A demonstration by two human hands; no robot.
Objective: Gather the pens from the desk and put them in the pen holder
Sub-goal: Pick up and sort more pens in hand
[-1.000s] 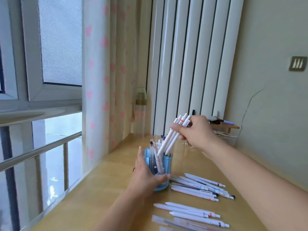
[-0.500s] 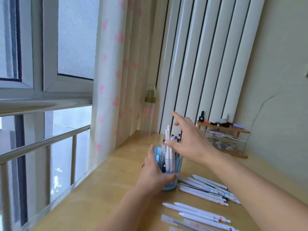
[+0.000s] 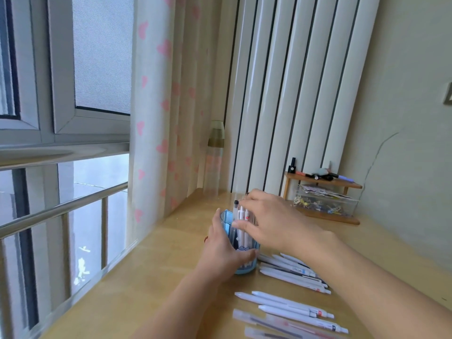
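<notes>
A translucent blue pen holder (image 3: pixel 247 265) stands on the wooden desk (image 3: pixel 159 277). My left hand (image 3: pixel 223 253) is wrapped around its left side. Several white pens (image 3: pixel 241 214) stand upright in it. My right hand (image 3: pixel 274 223) lies over them, thumb on the near side and fingers across their tops, closed on the bunch. To the right of the holder several white pens (image 3: pixel 291 272) lie loose on the desk. Three more white pens (image 3: pixel 293 307) lie nearer to me, with translucent pens (image 3: pixel 274 321) at the bottom edge.
A small wooden shelf (image 3: pixel 322 182) with markers on top and a clear box (image 3: pixel 327 204) under it stands at the back right. A clear bottle (image 3: pixel 215 162) stands by the heart-print curtain (image 3: pixel 156 118). The window is along the desk's left edge.
My right hand has lowered a bunch of white pens into the holder and now rests over their tops. The left hand stays on the holder. The view has shifted slightly.
</notes>
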